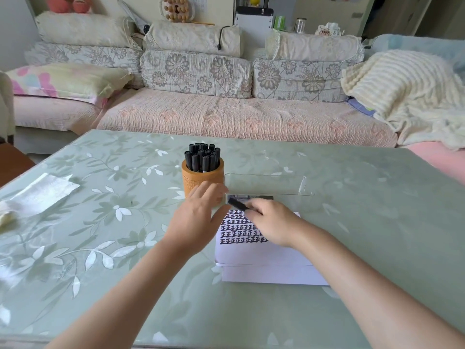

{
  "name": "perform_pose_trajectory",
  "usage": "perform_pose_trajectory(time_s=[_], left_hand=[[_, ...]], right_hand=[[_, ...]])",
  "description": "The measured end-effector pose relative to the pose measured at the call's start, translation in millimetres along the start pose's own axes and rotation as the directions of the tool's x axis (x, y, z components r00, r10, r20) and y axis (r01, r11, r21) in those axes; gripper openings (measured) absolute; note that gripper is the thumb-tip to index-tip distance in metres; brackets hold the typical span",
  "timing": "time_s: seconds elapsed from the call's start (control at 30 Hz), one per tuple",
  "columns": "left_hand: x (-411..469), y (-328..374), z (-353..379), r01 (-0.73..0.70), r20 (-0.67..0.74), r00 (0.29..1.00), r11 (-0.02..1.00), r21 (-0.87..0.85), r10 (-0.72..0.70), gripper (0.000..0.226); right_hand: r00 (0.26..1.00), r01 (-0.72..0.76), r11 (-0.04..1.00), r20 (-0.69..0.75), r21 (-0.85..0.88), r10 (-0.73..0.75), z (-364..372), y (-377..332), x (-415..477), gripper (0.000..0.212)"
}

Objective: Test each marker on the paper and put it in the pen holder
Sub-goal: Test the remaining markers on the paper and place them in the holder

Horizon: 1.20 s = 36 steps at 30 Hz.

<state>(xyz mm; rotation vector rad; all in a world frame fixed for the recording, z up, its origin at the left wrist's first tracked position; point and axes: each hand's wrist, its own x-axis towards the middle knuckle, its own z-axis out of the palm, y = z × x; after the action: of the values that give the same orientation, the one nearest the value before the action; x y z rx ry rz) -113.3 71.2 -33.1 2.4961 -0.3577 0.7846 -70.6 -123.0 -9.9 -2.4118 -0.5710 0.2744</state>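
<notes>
- Right hand (273,224) grips a black marker (237,204) at frame centre, low over the paper (251,253), likely for testing
- Left hand (198,217) lies flat-fingered beside the pen holder (201,181), seemingly steadying the paper

1. A long sofa (226,117) in a pink quilted cover stands just behind the table (100,222).
2. Floral back cushions (196,71) line it, with pale bolsters (83,28) on top.
3. A cream ribbed blanket (402,84) is heaped at its right end; a flowered pillow (68,79) lies at the left.
4. Soft daylight shines on the table's green leaf-patterned top.
</notes>
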Motion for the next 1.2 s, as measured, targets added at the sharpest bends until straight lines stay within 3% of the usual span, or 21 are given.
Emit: perform_pose_trajectory(time_s=[0.07,0.17,0.33,0.5,0.63,0.73,0.8,0.87,0.93,1.0,1.1,1.2], left_hand=[[-1.0,-2.1,1.4,-0.093,0.073,0.993,0.995,0.044,0.090,0.031],[-3.1,-1.8,4.6,-0.170,0.153,0.975,0.983,0.064,0.159,0.023],[-3.2,-2.9,2.7,-0.196,0.144,0.973,0.976,0.098,0.181,0.019],[-1.6,-6.2,1.9,-0.168,0.188,0.971,0.980,0.107,0.146,0.031],[0.7,-1.2,1.4,-0.024,0.287,0.958,0.999,0.040,0.012,0.018],[3.8,-0.2,-1.2,0.177,0.423,0.899,0.978,-0.107,-0.116,0.032],[4.7,-3.3,-3.0,0.181,0.423,0.900,0.975,-0.129,-0.111,0.033],[3.0,-7.8,-3.5,0.086,0.382,0.923,0.993,-0.078,-0.050,0.022],[1.8,-14.9,-5.5,-0.040,0.305,0.951,0.999,-0.022,0.044,0.017],[1.7,-25.9,-11.3,-0.085,0.233,0.969,0.996,-0.001,0.083,0.013],[-3.6,-43.0,-16.3,0.016,0.182,0.983,1.000,0.013,-0.018,0.016],[-11.7,-47.7,-10.2,0.132,0.232,0.961,0.987,0.088,-0.149,0.024]], right_hand=[[0.998,0.018,0.998,0.065,-0.061,-0.014,-0.2,0.0,-0.9,0.022],[0.994,0.053,0.996,0.103,-0.066,-0.046,-2.2,-0.7,-3.0,0.032],[0.988,0.096,0.992,0.132,-0.078,-0.085,-9.0,1.4,-5.8,0.024],[0.987,0.152,0.981,0.072,-0.120,-0.144,-7.6,6.1,-4.0,0.022],[0.957,0.274,0.919,-0.013,-0.284,-0.289,-3.4,11.8,-1.2,0.026],[0.862,0.405,0.782,-0.088,-0.473,-0.500,-3.8,16.3,0.0,0.022],[0.827,0.421,0.740,-0.114,-0.524,-0.551,-1.3,15.3,-0.3,0.019],[0.880,0.371,0.807,-0.103,-0.460,-0.463,0.8,9.7,-2.4,0.017],[0.958,0.258,0.909,-0.034,-0.327,-0.284,1.3,9.0,-2.9,0.027],[0.982,0.178,0.946,-0.006,-0.272,-0.187,-2.3,16.2,-1.5,0.031],[0.986,0.155,0.950,-0.014,-0.272,-0.165,-8.6,29.3,-0.1,0.029],[0.984,0.164,0.963,-0.037,-0.215,-0.176,-9.1,33.1,0.1,0.026]])
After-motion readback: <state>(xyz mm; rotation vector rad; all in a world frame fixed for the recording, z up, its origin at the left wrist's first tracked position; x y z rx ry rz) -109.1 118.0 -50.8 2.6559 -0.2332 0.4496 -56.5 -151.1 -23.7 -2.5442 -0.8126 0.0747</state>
